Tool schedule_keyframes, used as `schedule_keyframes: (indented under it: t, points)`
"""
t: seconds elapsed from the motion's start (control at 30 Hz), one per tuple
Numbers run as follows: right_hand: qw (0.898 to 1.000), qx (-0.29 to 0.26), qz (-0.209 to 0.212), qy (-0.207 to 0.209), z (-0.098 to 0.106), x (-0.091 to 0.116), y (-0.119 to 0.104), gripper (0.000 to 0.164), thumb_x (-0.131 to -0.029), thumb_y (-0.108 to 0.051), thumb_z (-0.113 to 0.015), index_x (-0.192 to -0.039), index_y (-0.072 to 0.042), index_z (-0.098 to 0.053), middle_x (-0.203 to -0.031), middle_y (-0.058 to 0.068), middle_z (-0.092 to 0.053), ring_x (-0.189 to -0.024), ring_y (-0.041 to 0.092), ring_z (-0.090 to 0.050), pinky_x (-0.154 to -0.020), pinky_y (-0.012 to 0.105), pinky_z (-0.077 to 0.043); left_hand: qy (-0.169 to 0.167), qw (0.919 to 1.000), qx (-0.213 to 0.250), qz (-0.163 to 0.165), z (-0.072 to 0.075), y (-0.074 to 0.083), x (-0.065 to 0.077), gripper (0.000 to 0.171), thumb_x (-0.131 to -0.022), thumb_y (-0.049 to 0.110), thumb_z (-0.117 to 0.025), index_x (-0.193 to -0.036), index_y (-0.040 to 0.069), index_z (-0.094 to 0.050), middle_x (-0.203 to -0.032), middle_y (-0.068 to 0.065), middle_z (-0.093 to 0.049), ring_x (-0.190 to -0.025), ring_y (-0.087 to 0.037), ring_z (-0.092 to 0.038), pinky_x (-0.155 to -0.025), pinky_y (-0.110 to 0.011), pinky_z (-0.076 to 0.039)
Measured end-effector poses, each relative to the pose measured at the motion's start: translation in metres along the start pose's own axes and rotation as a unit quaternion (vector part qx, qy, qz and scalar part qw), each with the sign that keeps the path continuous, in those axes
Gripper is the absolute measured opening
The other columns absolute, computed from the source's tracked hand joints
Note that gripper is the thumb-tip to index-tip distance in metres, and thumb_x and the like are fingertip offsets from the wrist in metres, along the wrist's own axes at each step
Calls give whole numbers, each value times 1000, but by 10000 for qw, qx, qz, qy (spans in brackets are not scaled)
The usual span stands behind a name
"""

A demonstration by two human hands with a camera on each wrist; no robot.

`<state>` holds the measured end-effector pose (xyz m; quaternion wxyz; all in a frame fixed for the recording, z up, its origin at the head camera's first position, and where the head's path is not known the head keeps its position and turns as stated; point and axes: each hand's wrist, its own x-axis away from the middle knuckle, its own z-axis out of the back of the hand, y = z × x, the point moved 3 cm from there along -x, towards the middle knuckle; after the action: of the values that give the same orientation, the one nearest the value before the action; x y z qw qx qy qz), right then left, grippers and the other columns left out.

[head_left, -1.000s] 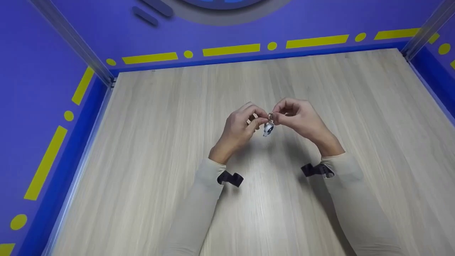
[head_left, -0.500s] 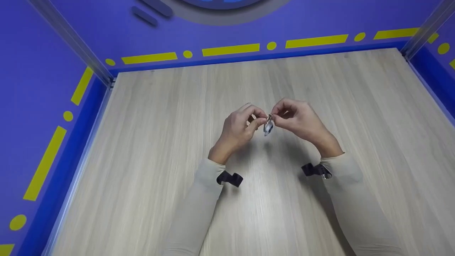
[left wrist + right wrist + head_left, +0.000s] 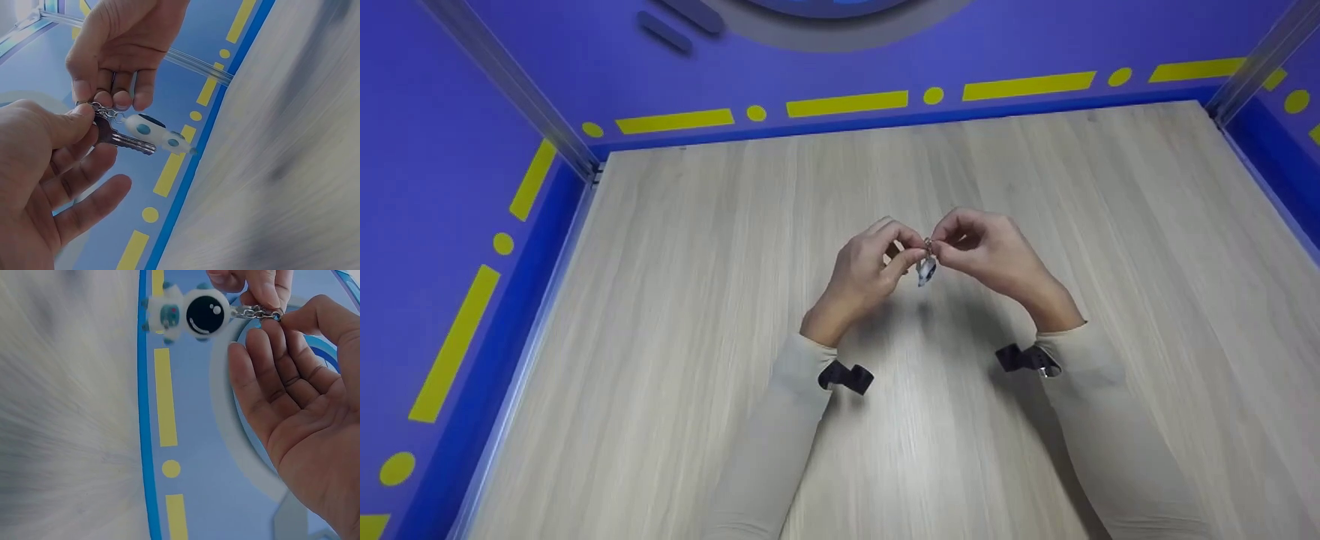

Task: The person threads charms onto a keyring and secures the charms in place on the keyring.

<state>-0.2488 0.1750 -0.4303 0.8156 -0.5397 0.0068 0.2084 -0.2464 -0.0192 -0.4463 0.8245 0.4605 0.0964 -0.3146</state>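
Observation:
A small white astronaut keychain figure [image 3: 927, 271] with a black visor and teal patches hangs between my two hands above the table. In the left wrist view, my left hand [image 3: 864, 262] pinches the dark head of a metal key [image 3: 135, 143] near the split ring, its other fingers spread. My right hand [image 3: 994, 251] pinches the ring end of the silver chain [image 3: 250, 312] between thumb and index finger, as the right wrist view shows. The fingertips of both hands almost meet. Much of the ring is hidden behind them.
Below the hands lies a wood-grain tabletop [image 3: 697, 300]. Blue panels [image 3: 840, 75] with yellow dashes and dots stand along the back and sides, joined by metal corner posts [image 3: 521, 82]. A black strap [image 3: 846, 376] sits on each sleeve.
The astronaut figure has turned and swung slightly below the fingers. Both hands stay nearly in place, with small shifts of the fingertips at the ring.

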Motion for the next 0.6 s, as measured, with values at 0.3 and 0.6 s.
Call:
schedule_keyframes:
  t: [0.3, 0.6]
  points:
    - [9997, -153, -188, 32, 3, 0, 2, 6, -95, -3, -72, -97, 3, -71, -92, 8, -70, -84, 18, -67, -75, 24, -53, -33, 9997, -13, -230, -2, -1, 1, 13, -103, 13, -70, -107, 2, -68, -104, -6, -69, -83, -18, -69, -73, -30, -55]
    - [9999, -122, 3, -53, 3, 0, 0, 6, -95, -4, -70, -96, 2, -70, -92, 7, -70, -85, 17, -66, -74, 23, -54, 132, 9997, -56, -175, -2, -2, 2, 14, -103, 16, -70, -106, 3, -68, -100, -4, -68, -81, -19, -69, -72, -28, -54]
